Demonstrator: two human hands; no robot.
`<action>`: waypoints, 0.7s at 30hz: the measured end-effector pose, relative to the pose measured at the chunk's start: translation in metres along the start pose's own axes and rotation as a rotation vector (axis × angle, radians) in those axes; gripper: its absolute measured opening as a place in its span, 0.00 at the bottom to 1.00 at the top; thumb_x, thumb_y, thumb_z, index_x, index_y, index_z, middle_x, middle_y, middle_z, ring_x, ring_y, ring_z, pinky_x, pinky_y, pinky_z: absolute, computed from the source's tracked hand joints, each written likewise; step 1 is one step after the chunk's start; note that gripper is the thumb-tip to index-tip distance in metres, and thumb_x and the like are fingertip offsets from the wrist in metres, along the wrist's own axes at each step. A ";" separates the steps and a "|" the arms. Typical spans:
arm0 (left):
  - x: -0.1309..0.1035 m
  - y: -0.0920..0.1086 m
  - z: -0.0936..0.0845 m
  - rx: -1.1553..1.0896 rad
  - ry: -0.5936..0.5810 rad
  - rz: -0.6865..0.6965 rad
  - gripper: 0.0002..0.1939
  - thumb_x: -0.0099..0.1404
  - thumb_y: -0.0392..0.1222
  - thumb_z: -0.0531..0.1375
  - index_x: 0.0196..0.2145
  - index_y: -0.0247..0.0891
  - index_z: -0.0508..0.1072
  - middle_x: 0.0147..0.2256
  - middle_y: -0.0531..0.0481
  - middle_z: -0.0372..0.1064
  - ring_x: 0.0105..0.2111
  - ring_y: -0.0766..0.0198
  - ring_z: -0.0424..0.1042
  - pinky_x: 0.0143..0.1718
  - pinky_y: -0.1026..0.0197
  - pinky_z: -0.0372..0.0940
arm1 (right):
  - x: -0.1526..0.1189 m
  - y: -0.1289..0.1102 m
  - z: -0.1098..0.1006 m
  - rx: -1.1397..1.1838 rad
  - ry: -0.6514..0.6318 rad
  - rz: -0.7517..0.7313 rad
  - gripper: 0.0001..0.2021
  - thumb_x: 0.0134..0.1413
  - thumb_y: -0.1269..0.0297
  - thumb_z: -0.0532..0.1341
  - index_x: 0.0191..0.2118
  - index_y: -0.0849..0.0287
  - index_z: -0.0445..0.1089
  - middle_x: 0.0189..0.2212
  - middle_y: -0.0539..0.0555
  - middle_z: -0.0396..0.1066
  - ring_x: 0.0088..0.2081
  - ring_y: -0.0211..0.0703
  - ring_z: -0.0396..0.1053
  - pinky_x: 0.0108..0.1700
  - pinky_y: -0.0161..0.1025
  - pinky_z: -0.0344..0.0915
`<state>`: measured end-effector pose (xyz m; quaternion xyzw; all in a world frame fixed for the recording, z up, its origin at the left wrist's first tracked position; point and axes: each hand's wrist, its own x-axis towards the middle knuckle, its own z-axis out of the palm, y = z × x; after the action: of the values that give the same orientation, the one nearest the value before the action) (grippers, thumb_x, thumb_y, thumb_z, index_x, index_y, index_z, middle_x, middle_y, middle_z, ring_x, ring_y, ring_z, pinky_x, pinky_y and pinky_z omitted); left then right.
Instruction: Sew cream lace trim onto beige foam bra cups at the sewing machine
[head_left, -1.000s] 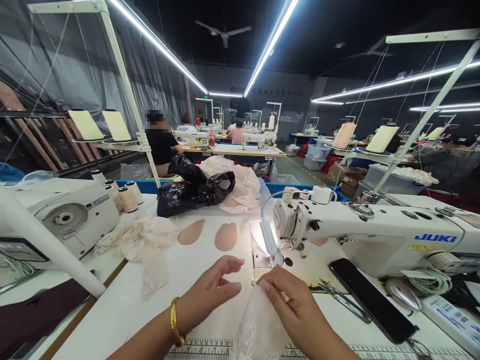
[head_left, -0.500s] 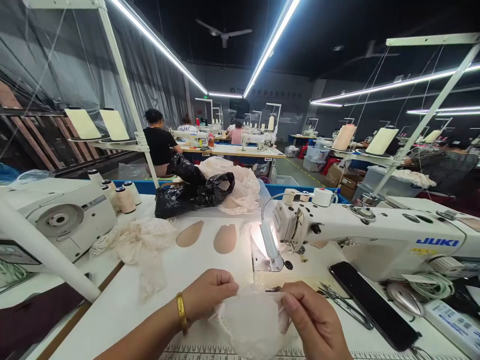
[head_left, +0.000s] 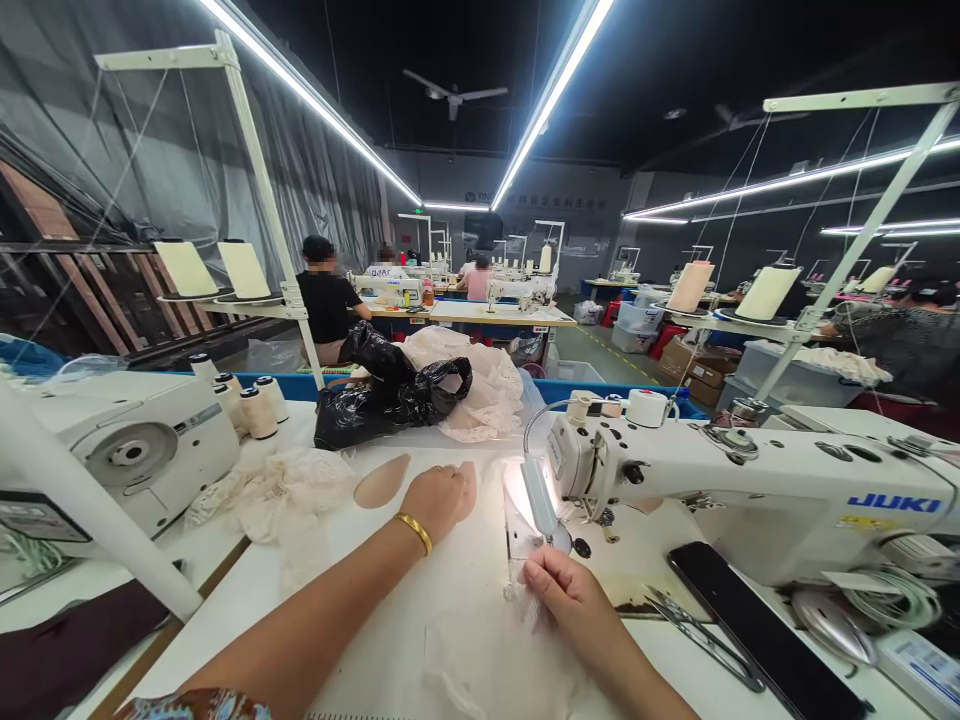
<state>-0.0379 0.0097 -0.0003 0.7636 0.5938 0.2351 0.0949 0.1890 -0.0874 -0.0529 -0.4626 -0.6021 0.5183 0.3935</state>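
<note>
My left hand [head_left: 439, 497] is over a beige cut-out piece [head_left: 469, 490] on the white sewing table, its fingers curled down on the piece's edge; the fingertips are mostly hidden. Left of it lies a second, teardrop-shaped beige piece [head_left: 381, 481]. With thumb and fingers pinched together, my right hand [head_left: 564, 585] holds the edge of a sheer white lace-edged fabric [head_left: 487, 655], just in front of the sewing machine's [head_left: 720, 480] lit needle area. The fabric spreads toward me on the table.
Scissors [head_left: 705, 640] and a black phone [head_left: 765, 625] lie right of my right hand. Crumpled lace fabric [head_left: 292, 490] lies at left, near thread cones [head_left: 259, 412]. Behind are a black plastic bag [head_left: 390, 400] and more lace. A person [head_left: 324, 300] sits farther back.
My left hand has let go of the fabric and moved forward onto the beige piece. My right hand has carried the fabric's edge forward and slightly left, toward the needle area.
</note>
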 end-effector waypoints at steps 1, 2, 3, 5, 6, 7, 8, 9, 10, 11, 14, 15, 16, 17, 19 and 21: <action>0.000 0.001 -0.006 -0.034 0.032 -0.028 0.05 0.59 0.35 0.58 0.26 0.40 0.66 0.32 0.40 0.74 0.41 0.47 0.73 0.47 0.48 0.65 | 0.000 -0.001 0.000 0.007 0.002 0.006 0.23 0.64 0.40 0.57 0.28 0.55 0.61 0.21 0.44 0.58 0.25 0.39 0.60 0.29 0.36 0.55; -0.001 0.002 -0.013 -0.076 0.064 -0.062 0.06 0.60 0.37 0.57 0.26 0.41 0.64 0.32 0.41 0.72 0.41 0.47 0.73 0.46 0.48 0.65 | -0.001 -0.002 -0.001 0.016 0.004 0.015 0.23 0.64 0.41 0.57 0.29 0.55 0.61 0.21 0.44 0.58 0.25 0.39 0.60 0.29 0.36 0.55; -0.005 0.004 -0.022 -0.128 0.089 -0.097 0.06 0.61 0.39 0.56 0.26 0.41 0.62 0.31 0.43 0.71 0.39 0.48 0.73 0.44 0.49 0.66 | -0.001 -0.003 -0.001 0.026 0.008 0.021 0.22 0.64 0.41 0.57 0.29 0.55 0.61 0.21 0.44 0.59 0.25 0.39 0.60 0.29 0.36 0.55; -0.020 0.011 -0.039 -0.248 0.097 -0.154 0.06 0.61 0.43 0.55 0.28 0.42 0.61 0.29 0.48 0.70 0.35 0.53 0.72 0.39 0.53 0.67 | -0.001 -0.007 -0.003 0.046 0.015 0.028 0.21 0.65 0.43 0.57 0.29 0.55 0.62 0.22 0.44 0.61 0.26 0.40 0.61 0.29 0.36 0.56; -0.032 0.016 -0.046 -0.332 0.063 -0.174 0.06 0.60 0.44 0.54 0.29 0.42 0.60 0.28 0.50 0.69 0.32 0.57 0.72 0.36 0.56 0.67 | -0.001 -0.009 -0.003 0.058 0.014 0.029 0.21 0.65 0.44 0.58 0.29 0.55 0.62 0.23 0.45 0.62 0.26 0.40 0.61 0.30 0.36 0.57; -0.046 0.022 -0.050 -0.427 0.010 -0.189 0.07 0.60 0.45 0.54 0.29 0.41 0.60 0.27 0.52 0.68 0.30 0.59 0.71 0.34 0.58 0.68 | -0.002 -0.011 -0.004 0.070 0.009 0.027 0.20 0.65 0.45 0.58 0.29 0.55 0.63 0.24 0.46 0.64 0.27 0.40 0.62 0.30 0.36 0.57; -0.061 0.029 -0.052 -0.555 -0.073 -0.212 0.08 0.60 0.47 0.55 0.30 0.41 0.61 0.27 0.52 0.67 0.28 0.62 0.70 0.32 0.60 0.68 | -0.003 -0.013 -0.005 0.084 -0.002 0.026 0.20 0.66 0.45 0.58 0.29 0.56 0.64 0.25 0.46 0.66 0.27 0.40 0.62 0.31 0.36 0.58; -0.077 0.036 -0.052 -0.797 -0.197 -0.288 0.11 0.59 0.48 0.59 0.31 0.40 0.63 0.28 0.53 0.67 0.28 0.63 0.69 0.31 0.61 0.67 | -0.003 -0.014 -0.006 0.104 -0.014 0.028 0.20 0.66 0.45 0.58 0.30 0.56 0.65 0.26 0.47 0.67 0.28 0.39 0.63 0.32 0.36 0.59; -0.092 0.042 -0.049 -0.994 -0.298 -0.369 0.13 0.56 0.48 0.63 0.32 0.39 0.65 0.29 0.53 0.67 0.27 0.65 0.68 0.31 0.61 0.67 | -0.004 -0.015 -0.006 0.128 -0.029 0.034 0.21 0.66 0.44 0.58 0.30 0.57 0.66 0.27 0.48 0.68 0.28 0.40 0.63 0.33 0.36 0.60; -0.106 0.048 -0.045 -1.132 -0.373 -0.428 0.14 0.55 0.48 0.65 0.31 0.39 0.65 0.28 0.54 0.66 0.27 0.66 0.68 0.31 0.62 0.67 | -0.005 -0.016 -0.007 0.155 -0.042 0.043 0.21 0.66 0.43 0.58 0.32 0.57 0.67 0.28 0.48 0.69 0.29 0.40 0.64 0.33 0.36 0.61; -0.134 0.059 -0.024 -1.277 -0.426 -0.525 0.15 0.53 0.45 0.68 0.31 0.38 0.66 0.28 0.55 0.66 0.27 0.68 0.67 0.31 0.64 0.66 | -0.011 -0.016 -0.010 0.252 -0.069 0.078 0.24 0.66 0.38 0.56 0.36 0.57 0.69 0.29 0.48 0.68 0.29 0.40 0.66 0.34 0.37 0.62; -0.139 0.060 -0.018 -1.272 -0.414 -0.541 0.15 0.53 0.45 0.68 0.31 0.38 0.66 0.29 0.55 0.66 0.28 0.68 0.67 0.31 0.65 0.67 | -0.014 -0.016 -0.011 0.272 -0.077 0.074 0.25 0.66 0.37 0.55 0.37 0.58 0.70 0.29 0.48 0.68 0.29 0.40 0.66 0.35 0.37 0.62; -0.141 0.061 -0.012 -1.256 -0.411 -0.555 0.15 0.53 0.45 0.68 0.31 0.38 0.66 0.30 0.54 0.67 0.29 0.67 0.68 0.32 0.65 0.67 | -0.018 -0.017 -0.011 0.270 -0.088 0.056 0.25 0.66 0.37 0.56 0.38 0.58 0.70 0.30 0.48 0.68 0.29 0.40 0.67 0.36 0.37 0.63; -0.142 0.061 -0.008 -1.230 -0.424 -0.562 0.16 0.53 0.46 0.69 0.31 0.38 0.65 0.30 0.54 0.67 0.29 0.67 0.69 0.34 0.64 0.68 | -0.021 -0.018 -0.012 0.248 -0.094 0.027 0.24 0.65 0.38 0.58 0.38 0.58 0.70 0.29 0.48 0.67 0.29 0.40 0.66 0.36 0.37 0.63; -0.140 0.060 -0.007 -1.105 -0.494 -0.499 0.18 0.54 0.49 0.69 0.32 0.39 0.66 0.31 0.54 0.67 0.30 0.64 0.69 0.36 0.61 0.68 | -0.030 -0.023 -0.012 0.135 -0.091 -0.034 0.20 0.63 0.43 0.63 0.38 0.58 0.71 0.27 0.46 0.64 0.29 0.39 0.65 0.35 0.36 0.63; -0.136 0.059 -0.016 -0.895 -0.480 -0.332 0.21 0.55 0.56 0.68 0.36 0.39 0.69 0.35 0.49 0.70 0.35 0.58 0.71 0.40 0.55 0.69 | -0.039 -0.029 -0.012 -0.034 -0.078 -0.071 0.14 0.64 0.50 0.64 0.38 0.57 0.73 0.26 0.46 0.63 0.29 0.39 0.64 0.34 0.35 0.63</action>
<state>-0.0201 -0.1384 0.0049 0.5766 0.5099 0.2660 0.5803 0.2062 -0.1233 -0.0223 -0.4268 -0.6417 0.5115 0.3800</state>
